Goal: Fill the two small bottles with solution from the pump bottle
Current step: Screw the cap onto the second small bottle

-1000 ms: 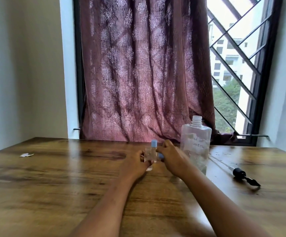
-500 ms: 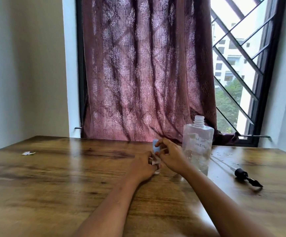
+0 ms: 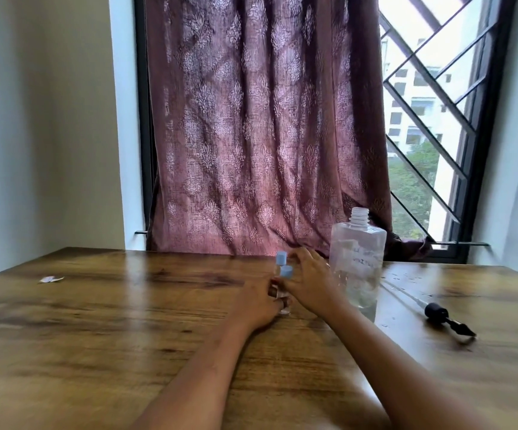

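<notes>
On the wooden table (image 3: 127, 336), my left hand (image 3: 260, 302) grips a small clear bottle (image 3: 283, 297) low on its body. My right hand (image 3: 308, 282) is just right of it and pinches that bottle's light blue cap (image 3: 286, 271), which sits tilted. A second small bottle with a blue cap (image 3: 281, 258) stands right behind, mostly hidden by the hands. The large clear pump bottle (image 3: 357, 268) stands to the right of my right hand with its neck uncovered and a little liquid at the bottom. Its black pump head with tube (image 3: 437, 313) lies on the table further right.
A small scrap of paper (image 3: 51, 279) lies at the far left of the table. A patterned maroon curtain (image 3: 260, 135) and a barred window (image 3: 431, 119) rise behind the table's far edge. Walls close in on both sides.
The blue cap has dropped lower and tilted in my right hand. The second capped bottle behind has come into sight. My left hand keeps its hold on the small bottle.
</notes>
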The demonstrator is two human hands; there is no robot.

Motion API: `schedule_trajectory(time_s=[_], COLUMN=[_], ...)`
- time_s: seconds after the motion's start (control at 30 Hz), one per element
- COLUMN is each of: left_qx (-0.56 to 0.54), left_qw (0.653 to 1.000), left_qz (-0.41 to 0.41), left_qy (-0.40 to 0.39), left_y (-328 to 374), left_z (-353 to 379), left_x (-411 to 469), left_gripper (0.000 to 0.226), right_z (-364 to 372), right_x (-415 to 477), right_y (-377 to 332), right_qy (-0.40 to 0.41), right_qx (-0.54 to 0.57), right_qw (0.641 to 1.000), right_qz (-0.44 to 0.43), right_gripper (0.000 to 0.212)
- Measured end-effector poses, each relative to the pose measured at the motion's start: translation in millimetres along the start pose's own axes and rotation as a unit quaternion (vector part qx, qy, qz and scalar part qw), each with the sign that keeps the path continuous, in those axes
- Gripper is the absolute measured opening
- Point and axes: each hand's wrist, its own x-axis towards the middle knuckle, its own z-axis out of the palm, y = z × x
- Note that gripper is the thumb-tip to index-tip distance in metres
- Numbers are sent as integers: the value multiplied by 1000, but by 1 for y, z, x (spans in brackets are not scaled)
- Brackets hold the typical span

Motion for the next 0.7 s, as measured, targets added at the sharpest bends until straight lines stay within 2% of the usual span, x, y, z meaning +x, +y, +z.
schedule_trajectory(time_s=[0.07, 0.17, 0.23, 0.3, 0.4, 0.53, 0.6, 0.7], left_qx=[-2, -1, -5, -2, -14, -24, -25, -31], left_qw=[1000, 1000, 1000, 1000, 1000, 1000, 999, 999], left_qz=[9, 17, 14, 11, 6, 4, 7, 8], left_qy=[-1, -16, -18, -18, -20, -20, -30, -33], left_y=[-1, -2, -3, -3, -2, -1, -1, 1], left_z=[-1, -1, -2, -1, 1, 2, 2, 0], left_x=[0, 0, 1, 2, 2, 1, 1, -1], left_gripper=[30, 33, 34, 32, 32, 30, 28, 33], right_z=[-1, -4, -4, -5, -10, -12, -11, -9], right_x=[0, 1, 0, 1, 3, -1, -1, 2], right_y=[-4, -10, -12, -11, -7, -5, -2, -3], right_qy=[-31, -76, -95, -71, -11, 26, 36, -40], right_qx=[45, 86, 71, 36, -36, -123, -111, -31], right_qw=[998, 993, 993, 996, 998, 992, 993, 998], right_qz=[-6, -13, -20, -36, -52, -17, -15, -39], right_gripper=[53, 38, 36, 33, 9, 35, 35, 30])
